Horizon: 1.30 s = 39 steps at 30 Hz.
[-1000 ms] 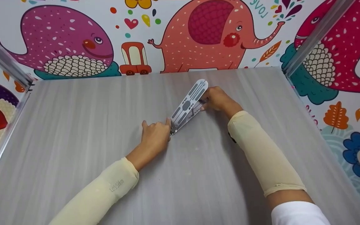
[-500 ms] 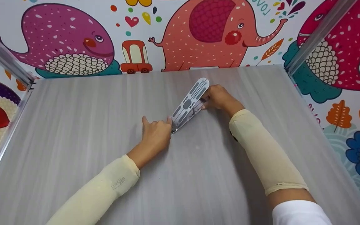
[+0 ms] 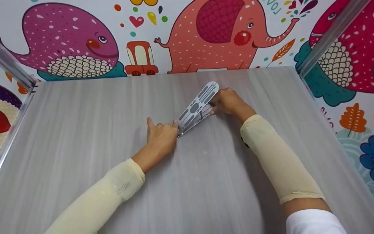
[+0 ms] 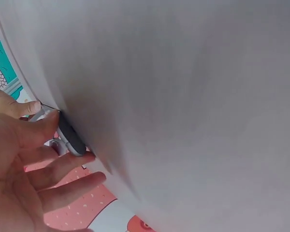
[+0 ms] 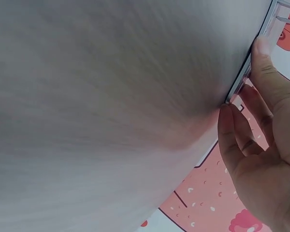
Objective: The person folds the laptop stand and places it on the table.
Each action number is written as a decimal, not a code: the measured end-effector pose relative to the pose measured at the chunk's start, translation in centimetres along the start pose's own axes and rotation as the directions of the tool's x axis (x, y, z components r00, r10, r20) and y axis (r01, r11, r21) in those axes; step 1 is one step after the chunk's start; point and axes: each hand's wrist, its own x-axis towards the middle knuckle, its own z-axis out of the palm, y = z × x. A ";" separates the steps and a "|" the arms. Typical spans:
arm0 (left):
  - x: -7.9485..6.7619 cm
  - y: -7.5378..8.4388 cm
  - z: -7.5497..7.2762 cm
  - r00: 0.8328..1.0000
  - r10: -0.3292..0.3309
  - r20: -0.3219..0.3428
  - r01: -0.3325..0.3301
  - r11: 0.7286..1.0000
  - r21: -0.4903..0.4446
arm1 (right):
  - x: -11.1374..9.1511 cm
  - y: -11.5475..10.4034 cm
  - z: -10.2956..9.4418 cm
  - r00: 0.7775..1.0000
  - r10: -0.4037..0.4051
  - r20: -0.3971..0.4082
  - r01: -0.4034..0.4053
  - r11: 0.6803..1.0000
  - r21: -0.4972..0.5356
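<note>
A silver-grey folding stand, like a laptop stand, lies slantwise on the table, its slotted top arm raised at a narrow angle over the base. Near its hinged end, my left hand pinches it between thumb and finger. The left wrist view shows a dark rounded end of the stand at those fingertips, with other fingers spread. My right hand grips the far end of the base, partly hidden behind the top arm. In the right wrist view, thumb and fingertips hold the stand's thin edge.
The wood-grain table runs back to a wall printed with cartoon animals. Metal posts rise at both back corners, and a metal rail follows the left side.
Both hands keep their hold on the stand. The left hand and the hinged end have shifted slightly away from me; the head view has tilted a little.
</note>
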 end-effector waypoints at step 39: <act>3.8 -6.5 0.2 0.991 0.137 -0.001 -0.137 0.989 0.046 | -4.2 0.4 0.7 0.994 -0.106 -0.031 0.103 0.991 -0.082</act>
